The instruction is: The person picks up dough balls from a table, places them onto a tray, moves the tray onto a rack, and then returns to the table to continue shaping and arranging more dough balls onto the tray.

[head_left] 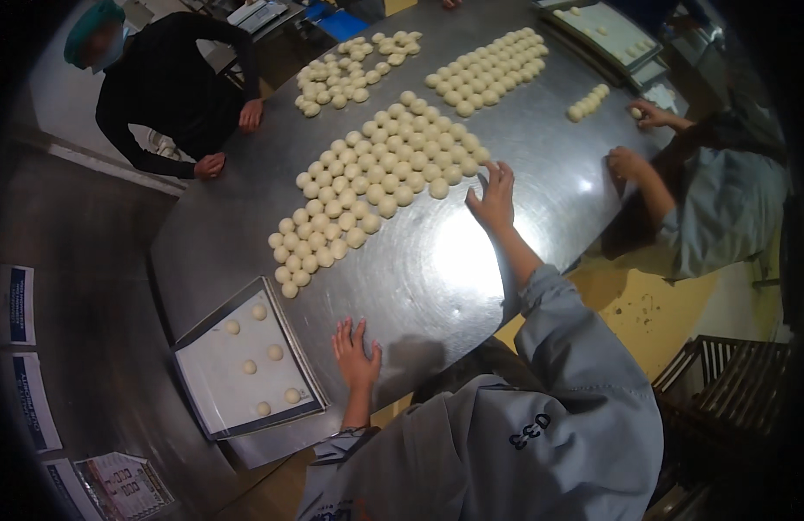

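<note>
Pale round dough balls (367,178) lie in a large, tightly packed group on the metal table. At that group's right end is my right hand (496,198), its fingers stretched out and the thumb apart. The fingertips are close to the outermost balls; whether they touch one, I cannot tell. My left hand (357,358) is spread over the bare metal near the table's front edge, holding nothing. Just left of it lies a shallow tray (212,372) lined with white paper, with several dough balls spaced apart on it.
Farther back are two more dough groups, one loose (341,78) and one in rows (489,74). A co-worker in grey (723,208) handles dough at the right, near a short row of balls (588,102). A person in black (172,87) leans at the far left. Another tray (606,35) sits back right.
</note>
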`<state>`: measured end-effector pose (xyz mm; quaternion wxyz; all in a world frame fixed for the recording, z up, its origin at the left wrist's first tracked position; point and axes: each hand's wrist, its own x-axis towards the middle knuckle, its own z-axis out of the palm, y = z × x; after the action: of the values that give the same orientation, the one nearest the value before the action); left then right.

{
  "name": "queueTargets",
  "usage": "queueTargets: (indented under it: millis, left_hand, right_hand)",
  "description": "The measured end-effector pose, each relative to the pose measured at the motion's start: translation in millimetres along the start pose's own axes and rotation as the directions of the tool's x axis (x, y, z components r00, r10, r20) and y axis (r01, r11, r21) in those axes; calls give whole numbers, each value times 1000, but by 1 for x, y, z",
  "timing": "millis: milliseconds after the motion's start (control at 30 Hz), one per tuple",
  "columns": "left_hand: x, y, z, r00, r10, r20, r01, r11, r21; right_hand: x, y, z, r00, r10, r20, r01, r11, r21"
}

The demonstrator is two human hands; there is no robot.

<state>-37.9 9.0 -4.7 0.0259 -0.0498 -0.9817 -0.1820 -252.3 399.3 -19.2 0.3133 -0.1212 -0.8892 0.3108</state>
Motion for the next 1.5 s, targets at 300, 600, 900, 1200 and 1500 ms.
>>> queueTargets:
  millis: [300, 600, 900, 1200, 1500]
  left_hand:
    - [-6, -5, 8, 999, -32, -1, 32, 999, 11]
    - [-8, -1, 6, 998, 10, -57, -10, 1000, -11]
    - [43, 123, 31, 918, -203, 342, 285, -261, -922]
    - [41, 79, 18, 888, -441, 134, 80, -140, -987]
    - [67, 64, 31, 961, 14, -277, -80, 970, -229]
  right_hand:
    - [17, -27, 17, 865, -445, 230, 443, 894, 64]
    - [9, -14, 32, 925, -280, 257, 248, 957, 151]
    - [-100, -105, -58, 782, -122, 611, -513, 431, 742]
    - [-93, -60, -86, 820, -56, 569, -485, 459, 744]
    - [-111, -42, -30, 766, -453, 456, 350, 889, 296]
